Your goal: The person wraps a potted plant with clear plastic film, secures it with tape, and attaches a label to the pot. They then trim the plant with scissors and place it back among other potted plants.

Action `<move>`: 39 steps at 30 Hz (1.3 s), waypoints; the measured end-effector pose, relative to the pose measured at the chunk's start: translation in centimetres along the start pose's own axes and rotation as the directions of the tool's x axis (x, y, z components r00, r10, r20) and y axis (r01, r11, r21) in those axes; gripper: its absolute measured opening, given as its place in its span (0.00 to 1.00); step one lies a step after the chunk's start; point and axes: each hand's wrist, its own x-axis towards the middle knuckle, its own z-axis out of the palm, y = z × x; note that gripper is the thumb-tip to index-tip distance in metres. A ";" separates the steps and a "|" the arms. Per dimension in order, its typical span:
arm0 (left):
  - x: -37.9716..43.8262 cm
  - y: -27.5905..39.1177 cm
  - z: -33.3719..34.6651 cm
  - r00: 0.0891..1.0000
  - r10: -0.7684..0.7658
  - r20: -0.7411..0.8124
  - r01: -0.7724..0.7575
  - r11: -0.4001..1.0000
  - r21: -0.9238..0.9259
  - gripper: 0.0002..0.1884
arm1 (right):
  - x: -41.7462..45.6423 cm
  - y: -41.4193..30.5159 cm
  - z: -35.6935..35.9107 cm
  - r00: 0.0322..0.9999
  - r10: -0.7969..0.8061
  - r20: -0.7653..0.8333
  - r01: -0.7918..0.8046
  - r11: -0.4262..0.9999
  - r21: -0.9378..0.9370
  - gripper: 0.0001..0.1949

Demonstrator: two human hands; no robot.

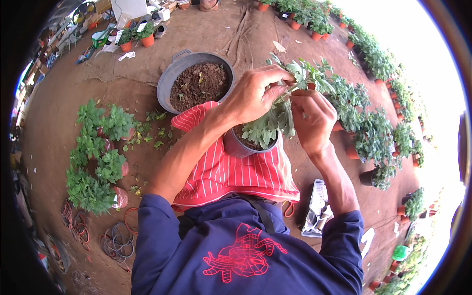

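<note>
A leafy green plant grows in a dark plastic pot, which rests on the red striped cloth over my lap. My left hand pinches the upper part of the plant between thumb and fingers. Close beside it, my right hand has its fingers curled on a stem just below the upper leaves. Whether anything small lies inside the right fingers is hidden. Beyond the cloth stands a large black tub partly filled with brown soil.
Bagged leafy plants and loose leaves lie at left, with coiled wires or tubes nearer. A tray of small items lies at right. Rows of potted plants line the right side; two orange pots stand at upper left.
</note>
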 end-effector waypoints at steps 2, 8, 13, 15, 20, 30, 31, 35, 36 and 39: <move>0.7 -0.3 -0.1 0.999 0.043 0.015 -0.044 0.996 0.077 0.11 | -0.2 1.6 0.5 0.955 -0.297 -0.007 0.294 0.947 -0.130 0.11; 1.5 -0.2 -0.2 0.991 0.091 0.097 -0.105 0.984 0.145 0.12 | -0.3 2.6 0.8 0.881 -0.473 -0.004 0.463 0.865 -0.194 0.15; 1.5 0.4 -0.1 0.986 0.050 0.160 -0.080 0.979 0.187 0.11 | -0.3 2.7 0.7 0.858 -0.514 -0.005 0.503 0.842 -0.196 0.16; 1.5 0.6 -0.3 0.985 0.044 0.167 -0.080 0.973 0.215 0.10 | -0.3 2.7 0.7 0.850 -0.527 -0.011 0.514 0.833 -0.206 0.16; 1.6 0.3 -0.2 0.987 0.137 0.088 -0.151 0.973 0.173 0.09 | -0.4 3.0 0.6 0.862 -0.507 -0.025 0.492 0.846 -0.206 0.15; -0.2 0.2 0.6 0.987 0.094 -0.127 -0.063 0.971 0.231 0.15 | -0.8 2.3 0.7 0.960 -0.260 -0.105 0.263 0.965 0.010 0.12; -0.4 -0.3 0.6 0.983 0.081 -0.163 -0.037 0.966 0.256 0.16 | -1.1 2.3 0.6 0.965 -0.243 -0.098 0.247 0.969 0.025 0.13; -1.1 -3.0 0.8 0.943 -0.162 -0.292 0.195 0.977 0.090 0.19 | -2.1 2.2 -0.2 0.989 -0.138 -0.054 0.142 0.985 0.095 0.15; -1.1 -3.5 0.8 0.933 -0.201 -0.299 0.234 0.969 0.079 0.19 | -2.3 2.1 -0.4 0.994 -0.103 -0.046 0.108 0.988 0.113 0.14; -1.0 -4.5 1.2 0.919 -0.245 -0.309 0.281 0.957 0.076 0.19 | -2.0 1.8 -1.0 0.998 -0.043 0.043 0.035 0.983 0.181 0.13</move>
